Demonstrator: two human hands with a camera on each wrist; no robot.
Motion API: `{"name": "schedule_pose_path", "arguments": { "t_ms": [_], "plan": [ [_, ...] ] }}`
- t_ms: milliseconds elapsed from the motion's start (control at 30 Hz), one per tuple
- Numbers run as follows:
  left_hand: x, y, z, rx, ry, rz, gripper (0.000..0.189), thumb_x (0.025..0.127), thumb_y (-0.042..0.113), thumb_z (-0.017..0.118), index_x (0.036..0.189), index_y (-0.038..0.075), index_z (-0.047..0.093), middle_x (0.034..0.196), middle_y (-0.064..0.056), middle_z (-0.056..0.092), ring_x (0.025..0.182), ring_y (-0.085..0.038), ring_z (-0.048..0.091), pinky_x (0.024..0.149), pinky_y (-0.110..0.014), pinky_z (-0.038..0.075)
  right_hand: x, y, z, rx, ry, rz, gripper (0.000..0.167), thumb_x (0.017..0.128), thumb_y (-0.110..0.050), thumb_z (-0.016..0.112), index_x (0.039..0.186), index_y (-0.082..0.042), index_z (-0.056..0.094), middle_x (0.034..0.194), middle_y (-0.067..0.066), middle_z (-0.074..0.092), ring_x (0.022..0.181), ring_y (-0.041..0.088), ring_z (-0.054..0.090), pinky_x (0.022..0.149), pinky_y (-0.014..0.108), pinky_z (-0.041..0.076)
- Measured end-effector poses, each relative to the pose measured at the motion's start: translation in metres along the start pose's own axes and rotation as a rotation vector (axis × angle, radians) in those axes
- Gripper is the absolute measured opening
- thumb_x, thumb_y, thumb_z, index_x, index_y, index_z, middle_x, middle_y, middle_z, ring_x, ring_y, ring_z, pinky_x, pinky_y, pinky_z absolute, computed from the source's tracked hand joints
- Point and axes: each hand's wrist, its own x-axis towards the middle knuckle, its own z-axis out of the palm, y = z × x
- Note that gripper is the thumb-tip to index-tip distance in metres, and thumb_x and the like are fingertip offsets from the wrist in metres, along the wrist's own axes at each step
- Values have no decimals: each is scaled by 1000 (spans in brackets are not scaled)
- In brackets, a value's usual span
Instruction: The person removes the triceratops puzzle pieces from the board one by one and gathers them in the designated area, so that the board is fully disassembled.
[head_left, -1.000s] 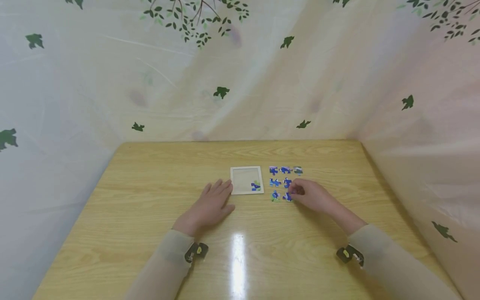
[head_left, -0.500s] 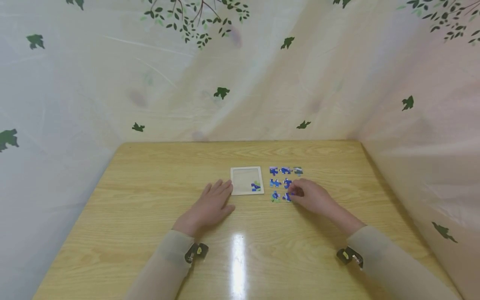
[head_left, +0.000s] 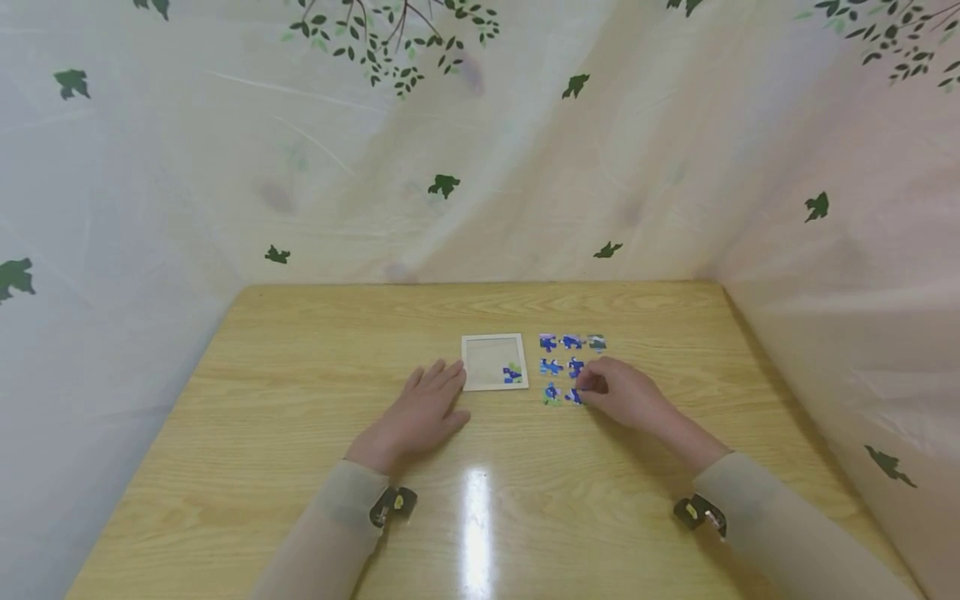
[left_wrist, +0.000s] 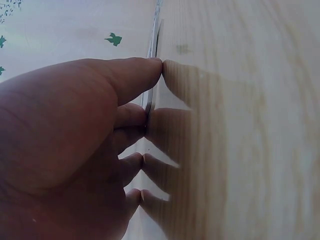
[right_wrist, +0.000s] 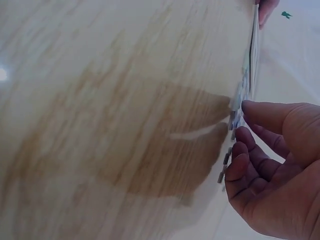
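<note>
In the head view, a square white puzzle frame [head_left: 470,385] lies flat on the table, with joined blue and green puzzle pieces [head_left: 512,373] in its lower right corner. My left hand [head_left: 420,410] lies beside it with straight fingers, fingertips touching the frame's left edge. My right hand [head_left: 621,392] is at the loose pieces, fingers curled. Its thumb and index finger pinch a blue and white puzzle piece [head_left: 573,396] in the nearest row, partly hidden by the fingertips. In the right wrist view, the thumb [right_wrist: 265,114] and bent fingers sit close to the pieces' edges.
Several loose puzzle pieces, among them a blue one [head_left: 551,367] and a greyish one [head_left: 596,342], lie in rows right of the frame. A wooden table [head_left: 300,350] carries everything. A leaf-patterned curtain [head_left: 495,167] borders its back and sides.
</note>
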Motion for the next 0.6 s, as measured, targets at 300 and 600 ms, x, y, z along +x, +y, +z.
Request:
{"name": "schedule_pose_path", "arguments": {
  "t_ms": [300, 600],
  "plan": [
    [-1, 1, -1, -1, 1, -2, 75, 116, 45, 53, 174, 3, 29, 183, -9, 18, 169, -36, 10, 136, -57, 2, 14, -12, -5, 36, 38, -19, 9, 104, -14, 78, 112, -9, 77, 98, 1, 69, 90, 20, 62, 76, 37, 55],
    [1, -1, 1, 5, 6, 2, 75, 116, 46, 53, 174, 4, 30, 183, -9, 19, 170, -36, 10, 136, -56, 2, 32, -36, 6, 82, 17, -75, 19, 103, -12, 79, 120, -4, 77, 100, 2, 68, 90, 20, 59, 76, 36, 53]
  ]
}}
